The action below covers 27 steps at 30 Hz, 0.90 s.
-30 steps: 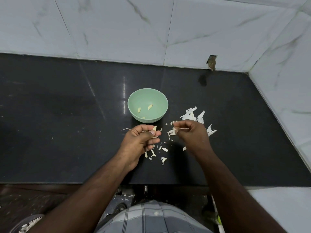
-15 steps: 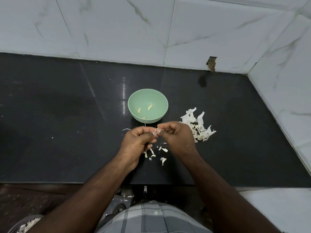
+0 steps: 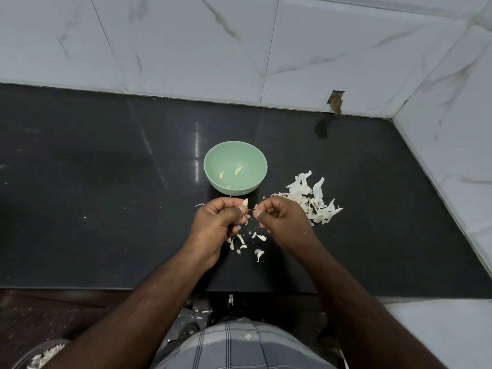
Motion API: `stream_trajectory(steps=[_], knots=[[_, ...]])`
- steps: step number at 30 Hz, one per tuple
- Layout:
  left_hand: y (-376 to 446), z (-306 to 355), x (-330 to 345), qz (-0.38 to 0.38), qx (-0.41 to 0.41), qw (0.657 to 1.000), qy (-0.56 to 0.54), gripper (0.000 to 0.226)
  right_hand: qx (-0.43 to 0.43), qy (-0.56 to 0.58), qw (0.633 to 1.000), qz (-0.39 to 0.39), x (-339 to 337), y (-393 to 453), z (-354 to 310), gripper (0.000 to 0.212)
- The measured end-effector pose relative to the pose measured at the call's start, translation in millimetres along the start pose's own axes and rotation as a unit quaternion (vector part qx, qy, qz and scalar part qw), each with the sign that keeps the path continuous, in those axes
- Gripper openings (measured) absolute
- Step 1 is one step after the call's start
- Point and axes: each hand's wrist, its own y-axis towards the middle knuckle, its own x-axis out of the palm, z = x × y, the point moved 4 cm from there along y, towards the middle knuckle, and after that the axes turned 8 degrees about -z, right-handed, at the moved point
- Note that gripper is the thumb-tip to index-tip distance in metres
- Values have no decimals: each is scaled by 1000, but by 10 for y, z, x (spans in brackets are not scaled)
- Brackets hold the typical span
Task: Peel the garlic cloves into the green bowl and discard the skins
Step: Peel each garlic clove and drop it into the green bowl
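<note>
A green bowl (image 3: 235, 155) stands on the black counter with three peeled cloves inside. Just in front of it my left hand (image 3: 218, 222) pinches a pale garlic clove (image 3: 245, 202) between thumb and fingers. My right hand (image 3: 279, 219) is a little to the right of it, fingers curled, pinching a thin strip of skin (image 3: 252, 209) that runs from the clove. A pile of white skins (image 3: 311, 201) lies right of my right hand. Small skin scraps (image 3: 247, 243) lie on the counter under my hands.
The black counter (image 3: 106, 195) ends at a white tiled wall (image 3: 186, 49) behind and on the right. Its front edge runs just below my wrists. A container with skins (image 3: 42, 355) shows at the lower left, on the floor side.
My right hand came back from the skin pile to the clove, pinched it, and now pulls slightly right with a strip of skin. My left hand stayed put.
</note>
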Motion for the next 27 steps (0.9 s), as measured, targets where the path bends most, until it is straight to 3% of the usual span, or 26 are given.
stream_trajectory(steps=[7,14,17,23,27], knots=[[17,6,-6,-10,3,1000,11,9,17,-107,991,80,-309,-12,70,27],[14,3,47,-23,27,997,71,11,-50,63,997,20,-18,9,-142,14],[-1,19,39,-23,22,996,82,7,-53,100,993,20,41,29,-138,24],[-13,12,-7,-46,-34,997,45,11,-68,216,974,8,77,27,-100,25],[-18,-8,-5,-61,-84,995,-9,12,-82,221,972,1,90,20,-96,26]])
